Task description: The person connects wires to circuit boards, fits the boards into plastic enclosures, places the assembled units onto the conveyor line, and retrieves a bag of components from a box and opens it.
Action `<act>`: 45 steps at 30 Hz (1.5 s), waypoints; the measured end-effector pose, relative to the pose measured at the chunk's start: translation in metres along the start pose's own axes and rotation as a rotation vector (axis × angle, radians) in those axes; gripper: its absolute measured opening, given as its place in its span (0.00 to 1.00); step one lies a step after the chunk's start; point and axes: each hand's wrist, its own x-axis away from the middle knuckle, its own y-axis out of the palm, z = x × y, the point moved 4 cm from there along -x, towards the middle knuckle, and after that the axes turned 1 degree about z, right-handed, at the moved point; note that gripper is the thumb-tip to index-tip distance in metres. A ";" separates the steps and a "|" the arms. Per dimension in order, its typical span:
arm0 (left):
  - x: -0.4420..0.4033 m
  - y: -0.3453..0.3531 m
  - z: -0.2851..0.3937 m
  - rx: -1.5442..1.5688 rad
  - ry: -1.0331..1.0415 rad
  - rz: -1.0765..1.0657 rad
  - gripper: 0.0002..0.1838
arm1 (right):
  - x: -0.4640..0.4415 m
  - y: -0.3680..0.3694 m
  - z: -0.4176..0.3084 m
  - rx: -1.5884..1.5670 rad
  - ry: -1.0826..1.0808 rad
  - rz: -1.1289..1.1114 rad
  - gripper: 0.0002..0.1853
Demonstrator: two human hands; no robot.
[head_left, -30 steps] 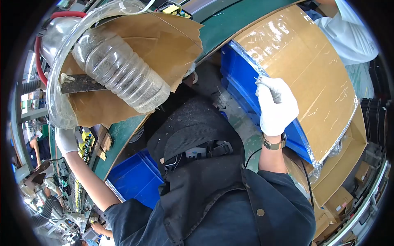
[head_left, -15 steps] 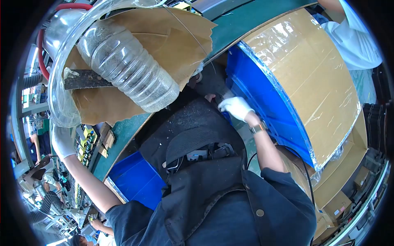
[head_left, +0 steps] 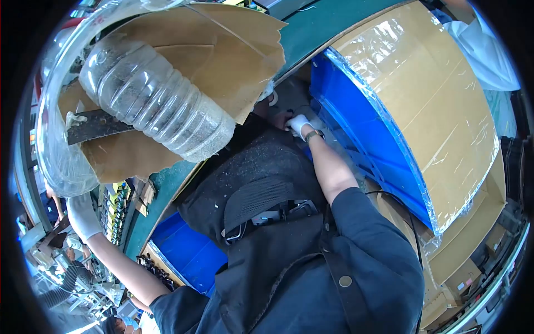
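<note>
My left hand (head_left: 83, 218), in a white glove, is raised at the lower edge of a curved clear plastic cover (head_left: 62, 172); its fingers are hidden behind that edge. Under the cover, a clear ribbed plastic bottle (head_left: 161, 103), dusty inside, lies aslant over brown cardboard (head_left: 222, 36). A dark flat bar (head_left: 100, 125) sticks out beside the bottle. My right hand (head_left: 299, 124), also white-gloved, is low beside my black apron (head_left: 250, 150), near the blue bin. Its fingers are curled at something small and dark that I cannot make out.
To the right stands a large blue bin (head_left: 367, 139) with taped cardboard (head_left: 423, 106) along it. Another blue bin (head_left: 186, 250) is at my left side. A green tabletop (head_left: 317, 25) runs behind. A black cable (head_left: 409, 214) hangs at right. Other people are at the edges.
My right hand has moved away from the blue bin, left and farther forward beside the apron. My left hand stays at the cover's edge; the view has shifted slightly.
</note>
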 end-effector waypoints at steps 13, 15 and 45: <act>0.145 -0.227 0.031 -3.208 -0.677 -0.514 0.23 | 0.249 -0.116 -0.077 0.074 -0.494 -0.501 0.16; 0.157 -0.280 0.072 -3.236 -0.736 0.094 0.29 | 0.306 -0.116 -0.085 0.104 -0.632 -0.539 0.16; 0.185 -0.311 0.120 -3.106 -0.507 0.372 0.19 | 0.477 -0.152 -0.128 0.823 -1.725 -0.125 0.07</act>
